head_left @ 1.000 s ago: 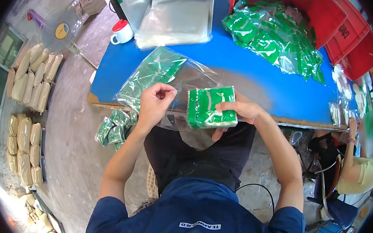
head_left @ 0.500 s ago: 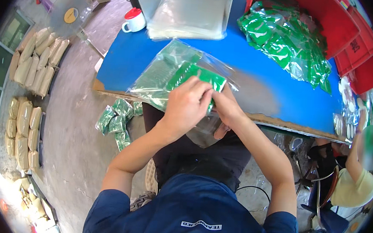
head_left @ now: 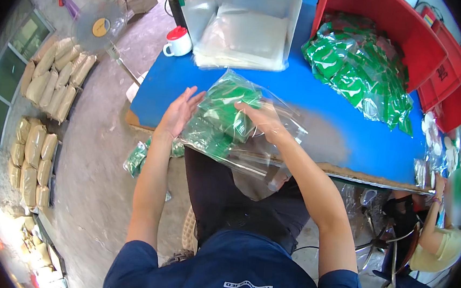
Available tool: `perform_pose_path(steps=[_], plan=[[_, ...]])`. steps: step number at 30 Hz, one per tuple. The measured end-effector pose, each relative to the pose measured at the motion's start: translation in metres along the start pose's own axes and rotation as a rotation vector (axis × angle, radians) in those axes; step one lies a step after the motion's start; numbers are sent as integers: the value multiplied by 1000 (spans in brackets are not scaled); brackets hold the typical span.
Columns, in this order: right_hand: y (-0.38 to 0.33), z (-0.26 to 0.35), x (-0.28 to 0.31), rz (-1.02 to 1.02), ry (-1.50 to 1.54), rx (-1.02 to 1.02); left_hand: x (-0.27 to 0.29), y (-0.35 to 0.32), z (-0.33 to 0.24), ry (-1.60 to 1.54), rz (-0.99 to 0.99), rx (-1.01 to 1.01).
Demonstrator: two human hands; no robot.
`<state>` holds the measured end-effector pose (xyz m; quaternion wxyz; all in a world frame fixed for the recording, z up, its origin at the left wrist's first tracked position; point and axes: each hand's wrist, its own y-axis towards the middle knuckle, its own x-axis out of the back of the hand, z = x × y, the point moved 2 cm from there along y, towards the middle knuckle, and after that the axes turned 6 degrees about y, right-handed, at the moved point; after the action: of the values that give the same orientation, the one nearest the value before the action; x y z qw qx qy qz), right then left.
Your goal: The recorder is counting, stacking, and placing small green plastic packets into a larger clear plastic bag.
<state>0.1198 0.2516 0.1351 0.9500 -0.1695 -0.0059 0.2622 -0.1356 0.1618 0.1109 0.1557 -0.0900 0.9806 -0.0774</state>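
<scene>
In front of me, over the table's near edge, is a large clear plastic bag (head_left: 250, 164) with several green packets (head_left: 228, 108) in it. My left hand (head_left: 179, 113) is open at the bag's left side, fingers spread and pointing up. My right hand (head_left: 265, 120) reaches from the right into the bag's area, clear film around it, and grips the green packets; a digit lies on top and its other fingers are partly hidden. Whether the hand is fully inside the bag I cannot tell.
The blue table (head_left: 156, 92) carries a stack of clear bags (head_left: 244, 39) in a box, a white mug with red lid (head_left: 178, 42) and a heap of green packets (head_left: 360, 73) by a red bin (head_left: 386, 26). More packets (head_left: 136, 158) lie on the floor. A co-worker (head_left: 439, 250) sits right.
My left hand has let go of the bag, moved left and spread its fingers. My right hand has shifted onto the packets, and the bag has turned slightly. The view has tilted a little.
</scene>
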Motion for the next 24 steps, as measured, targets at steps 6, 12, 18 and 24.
perform_pose_path(steps=[6, 12, 18, 24], plan=[[13, -13, 8, -163, -176, 32, -9, 2, 0, -44, 144, 15], [-1, -4, 11, -95, -39, 127, -16, 5, 3, -296, 259, -4], [10, -40, 31, -52, -17, 203, -43, 13, -4, -299, 335, 49], [-33, -38, 39, -89, 300, 82, -37, 22, -2, -307, 322, 68]])
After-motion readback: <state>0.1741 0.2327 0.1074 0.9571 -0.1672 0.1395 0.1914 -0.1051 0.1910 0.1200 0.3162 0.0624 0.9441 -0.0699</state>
